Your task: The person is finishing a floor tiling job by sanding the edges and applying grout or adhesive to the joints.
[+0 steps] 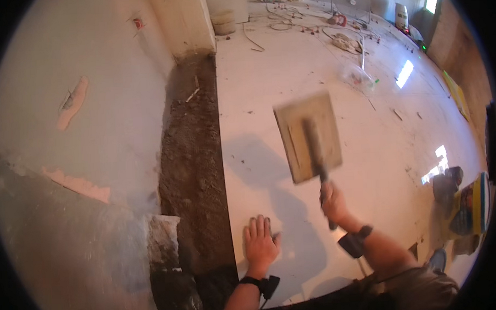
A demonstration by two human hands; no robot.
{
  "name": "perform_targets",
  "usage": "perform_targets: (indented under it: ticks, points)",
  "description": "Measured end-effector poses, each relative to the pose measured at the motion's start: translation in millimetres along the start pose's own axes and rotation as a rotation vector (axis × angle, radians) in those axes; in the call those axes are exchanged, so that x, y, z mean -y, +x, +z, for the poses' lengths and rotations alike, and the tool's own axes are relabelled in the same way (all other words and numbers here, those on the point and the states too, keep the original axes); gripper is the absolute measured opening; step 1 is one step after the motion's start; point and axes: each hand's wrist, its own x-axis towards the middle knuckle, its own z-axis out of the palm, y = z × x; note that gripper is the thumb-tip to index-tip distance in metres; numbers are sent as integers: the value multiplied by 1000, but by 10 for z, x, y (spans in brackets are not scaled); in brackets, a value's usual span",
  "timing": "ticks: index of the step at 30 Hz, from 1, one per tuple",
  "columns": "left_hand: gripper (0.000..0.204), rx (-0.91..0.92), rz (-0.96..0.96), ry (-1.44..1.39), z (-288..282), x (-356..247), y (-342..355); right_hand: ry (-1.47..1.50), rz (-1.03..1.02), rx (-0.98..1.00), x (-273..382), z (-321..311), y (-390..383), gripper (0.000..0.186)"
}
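My right hand is wrapped round the dark handle of a tile beater, which has a broad, flat, yellowish rectangular head. Its head appears raised above the pale floor tiles and is slightly smeared by motion. Near the left edge of the tiles, my left hand lies palm down with its fingers stretched out and nothing in it. Beside that edge runs a strip of dark, rough mortar or soil, lower in look than the tile face.
A scuffed wall with peeled patches borders the strip on the left. A bucket stands at the back. Cables and small fittings litter the far floor. At right are a yellow-and-blue bag or tub and a dark object.
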Motion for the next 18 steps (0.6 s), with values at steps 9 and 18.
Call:
perform_targets:
  ticks: [9, 18]
  points:
    - [62, 2, -30, -121, -89, 100, 33, 11, 455, 350, 683, 362, 324, 50]
    - [65, 83, -11, -183, -24, 154, 53, -50, 618, 388, 505, 683, 730, 58]
